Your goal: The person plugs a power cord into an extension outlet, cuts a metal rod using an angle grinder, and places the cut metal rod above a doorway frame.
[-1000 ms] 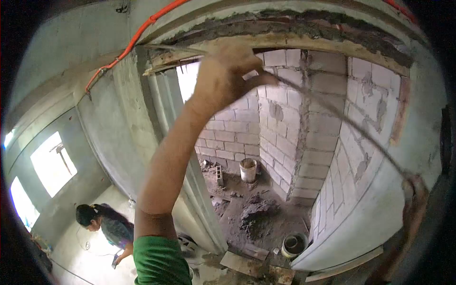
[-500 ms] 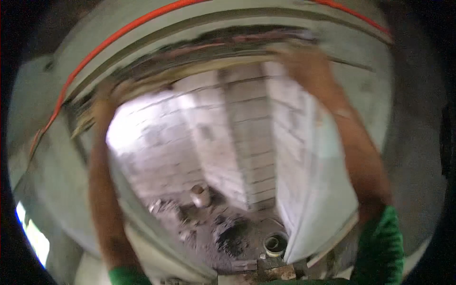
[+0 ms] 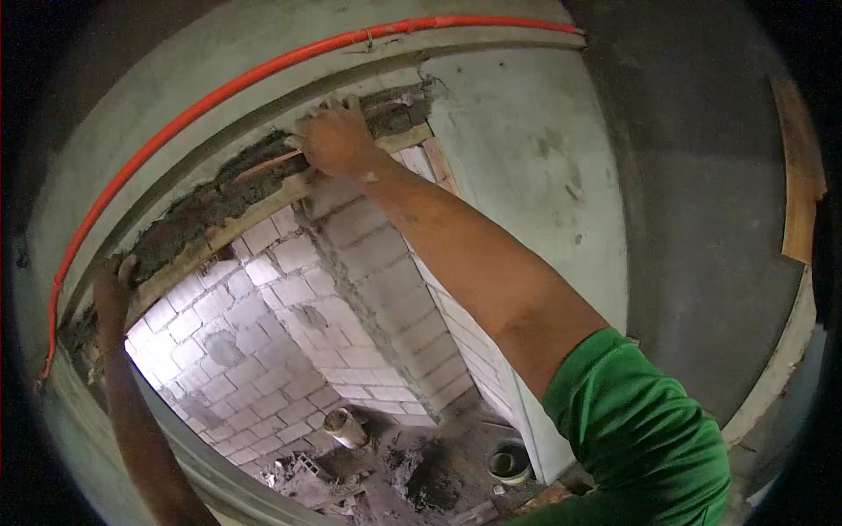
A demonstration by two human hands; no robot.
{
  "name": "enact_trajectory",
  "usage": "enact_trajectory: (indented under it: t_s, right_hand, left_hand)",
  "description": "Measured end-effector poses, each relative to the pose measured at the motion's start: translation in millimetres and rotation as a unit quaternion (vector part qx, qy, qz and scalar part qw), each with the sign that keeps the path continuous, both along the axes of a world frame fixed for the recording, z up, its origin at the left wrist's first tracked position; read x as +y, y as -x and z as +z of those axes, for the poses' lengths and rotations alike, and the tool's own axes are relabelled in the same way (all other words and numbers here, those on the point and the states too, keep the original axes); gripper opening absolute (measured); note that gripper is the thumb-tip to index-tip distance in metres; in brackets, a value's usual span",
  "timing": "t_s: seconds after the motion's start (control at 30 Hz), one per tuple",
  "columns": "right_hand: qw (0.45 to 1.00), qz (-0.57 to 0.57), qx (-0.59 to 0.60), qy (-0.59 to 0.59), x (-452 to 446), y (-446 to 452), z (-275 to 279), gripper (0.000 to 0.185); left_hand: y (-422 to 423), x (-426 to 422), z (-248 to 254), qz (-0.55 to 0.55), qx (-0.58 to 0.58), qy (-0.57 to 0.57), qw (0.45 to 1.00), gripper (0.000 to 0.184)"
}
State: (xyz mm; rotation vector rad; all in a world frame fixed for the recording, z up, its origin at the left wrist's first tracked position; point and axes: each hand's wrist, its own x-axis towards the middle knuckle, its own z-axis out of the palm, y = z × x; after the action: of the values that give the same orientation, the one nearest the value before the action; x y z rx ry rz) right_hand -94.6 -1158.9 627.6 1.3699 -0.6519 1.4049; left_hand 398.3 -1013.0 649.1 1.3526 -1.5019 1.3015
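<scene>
Above a rectangular opening runs a recess lined with rough dark mortar, with a wooden strip along its lower edge. My right hand reaches up to the recess, its bent fingers spread against the upper edge. A thin reddish bar lies in the recess just left of that hand. At the left end, my left hand rests by the mortar and strip, fingertips apart and pointing up. Neither hand shows a tool.
An orange conduit curves along the wall overhead. Through the opening stand block walls, with a tipped pale container, a bucket and rubble on the floor below. A plank stands at far right.
My view has turned, and the lintel now slants across it. My right hand has come left along the recess, nearer the middle. The left hand remains at the left end.
</scene>
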Motion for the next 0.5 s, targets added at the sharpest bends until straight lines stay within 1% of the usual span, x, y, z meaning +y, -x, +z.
enact_trajectory:
  t_s: [0.07, 0.1, 0.13, 0.17, 0.2, 0.23, 0.27, 0.3, 0.33, 0.37, 0.4, 0.43, 0.47, 0.5]
  right_hand:
    - [0.991, -0.011, 0.022, -0.134, -2.9, -2.5, 1.8, 0.034]
    - [0.982, -0.059, 0.047, -0.173, 9.0, 1.3, -0.7, 0.036]
    - [0.971, -0.090, 0.085, -0.205, 17.8, 6.3, -9.2, 0.039]
    - [0.968, -0.092, 0.077, -0.223, 1.1, 6.2, -6.8, 0.047]
    - [0.965, -0.087, 0.075, -0.236, -29.3, 7.3, 8.3, 0.056]
    - [0.967, -0.090, 0.096, -0.218, -25.4, 7.8, 9.4, 0.053]
    - [0.969, -0.094, 0.116, -0.199, -21.1, 9.0, 10.8, 0.051]
    - [0.969, -0.099, 0.136, -0.180, -18.0, 10.3, 13.1, 0.048]
    - [0.982, -0.120, 0.143, 0.027, -88.0, 25.0, 19.8, 0.040]
    - [0.983, -0.099, 0.149, 0.034, -75.2, 3.9, 21.0, 0.040]
    - [0.985, -0.070, 0.126, -0.095, -44.6, 2.5, 18.3, 0.038]
    - [0.975, -0.036, 0.110, -0.192, -33.0, -0.7, 22.4, 0.037]
    - [0.955, -0.007, 0.083, -0.283, -21.8, -4.0, 26.4, 0.036]
    - [0.936, 0.029, 0.063, -0.344, -23.4, -8.8, 31.5, 0.036]
  left_hand:
    - [-11.2, -25.0, 9.9, -0.001, -0.015, 0.015, 1.000, 0.044]
    - [-25.4, -33.5, 10.5, 0.007, -0.023, 0.031, 0.999, 0.043]
    - [-37.0, -44.4, 7.6, 0.071, -0.122, 0.034, 0.989, 0.040]
    - [-28.0, -42.3, 6.1, 0.113, -0.069, -0.016, 0.991, 0.041]
    - [-7.0, -37.0, 5.5, 0.153, 0.009, -0.055, 0.987, 0.043]
    - [6.8, -31.2, 4.7, 0.175, 0.079, -0.074, 0.978, 0.046]
    - [20.9, -25.1, 2.0, 0.171, 0.120, -0.064, 0.976, 0.048]
    - [24.4, -24.0, -0.8, 0.091, 0.074, -0.010, 0.993, 0.052]
    - [26.9, -24.8, -2.8, 0.016, 0.019, 0.038, 0.999, 0.057]
    - [21.6, -20.8, -2.6, 0.038, 0.026, 0.041, 0.998, 0.057]
    - [17.8, -24.5, 6.2, 0.044, 0.001, 0.017, 0.999, 0.057]
    - [13.2, -29.0, 11.5, 0.045, -0.023, -0.008, 0.999, 0.057]
    - [13.7, -25.4, 12.8, 0.072, -0.016, -0.030, 0.997, 0.060]
    - [13.9, -22.1, 16.7, 0.097, -0.009, -0.055, 0.994, 0.063]
